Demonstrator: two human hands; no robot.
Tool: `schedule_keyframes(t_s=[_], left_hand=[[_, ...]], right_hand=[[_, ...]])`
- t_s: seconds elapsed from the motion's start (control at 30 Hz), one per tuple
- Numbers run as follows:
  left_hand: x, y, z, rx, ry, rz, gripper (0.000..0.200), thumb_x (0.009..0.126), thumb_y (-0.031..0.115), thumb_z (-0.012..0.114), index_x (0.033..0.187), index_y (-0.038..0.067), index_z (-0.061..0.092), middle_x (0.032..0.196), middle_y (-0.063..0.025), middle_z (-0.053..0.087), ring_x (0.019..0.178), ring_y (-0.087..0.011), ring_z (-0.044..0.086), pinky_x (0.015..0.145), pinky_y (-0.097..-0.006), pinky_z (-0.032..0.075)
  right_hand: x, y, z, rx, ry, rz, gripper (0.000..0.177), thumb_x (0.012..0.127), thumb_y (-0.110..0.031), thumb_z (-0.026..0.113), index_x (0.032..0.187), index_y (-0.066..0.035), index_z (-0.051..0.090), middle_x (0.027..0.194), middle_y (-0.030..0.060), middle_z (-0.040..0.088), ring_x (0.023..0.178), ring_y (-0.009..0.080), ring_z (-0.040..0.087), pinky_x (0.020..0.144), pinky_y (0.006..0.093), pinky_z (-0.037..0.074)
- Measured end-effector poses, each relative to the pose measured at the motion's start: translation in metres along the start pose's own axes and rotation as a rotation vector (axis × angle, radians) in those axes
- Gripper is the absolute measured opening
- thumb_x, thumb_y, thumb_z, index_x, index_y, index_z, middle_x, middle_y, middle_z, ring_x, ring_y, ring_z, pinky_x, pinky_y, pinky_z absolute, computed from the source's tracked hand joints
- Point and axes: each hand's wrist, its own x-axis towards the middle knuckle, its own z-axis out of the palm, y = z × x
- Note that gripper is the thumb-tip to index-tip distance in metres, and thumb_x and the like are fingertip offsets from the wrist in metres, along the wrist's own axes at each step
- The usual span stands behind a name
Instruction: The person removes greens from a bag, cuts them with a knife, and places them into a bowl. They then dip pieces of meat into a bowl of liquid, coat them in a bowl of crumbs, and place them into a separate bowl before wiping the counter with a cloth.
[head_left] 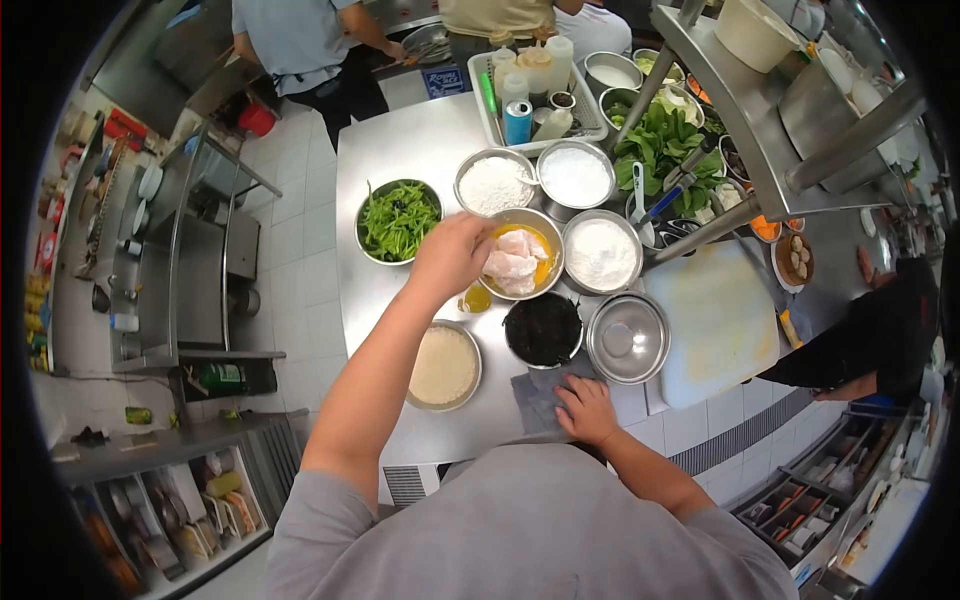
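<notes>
My left hand (460, 252) reaches over the left rim of a metal bowl (553, 232). Its fingers are drawn together, and whatever they grip is hidden. Pale raw meat pieces (513, 257) lie in yellow beaten egg inside that bowl. A small dish of yellow liquid (475, 298) sits just below the hand. On a folded grey cloth (540, 405) at the table's near edge rests my right hand (588, 408), fingers spread. Nearby are a bowl of dark shreds (543, 328), an empty metal bowl (628, 338) and a bowl of pale crumbs (444, 366).
Bowls of white powder (602, 252) and leafy greens (398, 220) surround the egg bowl. A white cutting board (715, 325) lies right, under a steel shelf (740, 130). Behind stands a basket of bottles (535, 85). Other people (300, 50) stand at the back and right.
</notes>
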Motion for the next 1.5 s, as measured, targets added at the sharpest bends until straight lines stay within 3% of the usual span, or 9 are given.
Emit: schedule_keyframes(t_s=[0.37,0.47,0.57,0.73,1.17,1.23,1.27,1.33,1.5], left_hand=[[0.145,-0.023,0.064,0.246,-0.174,0.201,0.024,0.089,0.014,0.075,0.111,0.008,0.08,0.114,-0.0152,0.076,0.107,-0.038,0.073,0.096,-0.0495,0.057],[0.147,-0.005,0.059,0.187,-0.199,0.166,0.022,0.087,0.016,0.077,0.107,0.008,0.081,0.11,-0.0161,0.077,0.103,-0.0376,0.074,0.092,-0.0478,0.058],[0.133,0.0,0.043,0.077,-0.532,0.253,0.019,0.086,0.014,0.076,0.103,0.008,0.081,0.093,-0.0147,0.079,0.093,-0.0337,0.076,0.085,-0.0437,0.06],[0.094,0.005,0.025,0.251,-0.725,0.142,0.03,0.085,0.019,0.081,0.113,0.008,0.081,0.103,-0.014,0.079,0.1,-0.0339,0.075,0.091,-0.044,0.059],[0.059,-0.004,0.026,0.181,-0.374,0.349,0.028,0.088,0.021,0.078,0.112,0.007,0.078,0.124,-0.0152,0.071,0.118,-0.0359,0.068,0.1,-0.0444,0.056],[0.047,-0.009,0.026,0.304,-0.075,-0.035,0.029,0.09,0.025,0.077,0.111,0.005,0.078,0.119,-0.0183,0.075,0.113,-0.0378,0.071,0.097,-0.0463,0.057],[0.048,-0.014,0.024,0.309,-0.067,-0.033,0.029,0.09,0.025,0.077,0.111,0.005,0.078,0.119,-0.0183,0.075,0.113,-0.0378,0.071,0.097,-0.0463,0.057],[0.034,-0.028,0.02,0.257,-0.347,-0.376,0.03,0.093,0.024,0.07,0.114,0.003,0.077,0.107,-0.0228,0.078,0.102,-0.0427,0.074,0.095,-0.0508,0.058],[0.016,-0.053,0.034,0.094,-0.17,-0.317,0.022,0.093,0.02,0.07,0.098,-0.002,0.069,0.09,-0.0259,0.074,0.086,-0.0435,0.072,0.08,-0.0496,0.057]], right_hand=[[0.003,-0.004,-0.006,-0.04,0.029,0.028,0.044,0.085,-0.031,0.078,0.126,-0.016,0.072,0.142,0.0067,0.065,0.123,0.0266,0.062,0.105,0.045,0.046],[-0.001,-0.006,-0.004,-0.026,0.027,0.033,0.044,0.085,-0.031,0.078,0.126,-0.016,0.071,0.142,0.0062,0.065,0.123,0.0261,0.062,0.105,0.0444,0.046],[-0.001,-0.003,-0.004,-0.025,0.043,0.029,0.044,0.085,-0.031,0.078,0.126,-0.017,0.071,0.143,0.006,0.065,0.123,0.0258,0.062,0.105,0.0442,0.046],[0.0,-0.001,-0.005,0.006,0.033,0.019,0.044,0.085,-0.031,0.078,0.126,-0.017,0.071,0.142,0.0058,0.065,0.123,0.0255,0.062,0.105,0.0441,0.046],[0.004,-0.002,-0.011,0.014,0.044,0.011,0.043,0.086,-0.03,0.078,0.126,-0.014,0.071,0.14,0.007,0.065,0.123,0.0268,0.062,0.103,0.0445,0.047],[0.006,-0.006,-0.018,0.032,0.047,0.008,0.043,0.087,-0.03,0.078,0.126,-0.013,0.071,0.139,0.0074,0.066,0.123,0.0274,0.062,0.103,0.0447,0.047],[0.008,-0.009,-0.023,0.085,0.06,0.036,0.041,0.087,-0.028,0.078,0.124,-0.012,0.072,0.136,0.0079,0.067,0.122,0.0282,0.062,0.103,0.0451,0.047],[0.009,-0.018,-0.034,0.153,0.053,0.05,0.039,0.087,-0.027,0.079,0.122,-0.011,0.072,0.133,0.0085,0.068,0.121,0.029,0.063,0.102,0.0456,0.048],[0.027,-0.036,-0.034,0.263,0.01,-0.091,0.028,0.09,-0.02,0.078,0.115,-0.008,0.075,0.124,0.0095,0.071,0.112,0.0302,0.066,0.099,0.0459,0.051]])
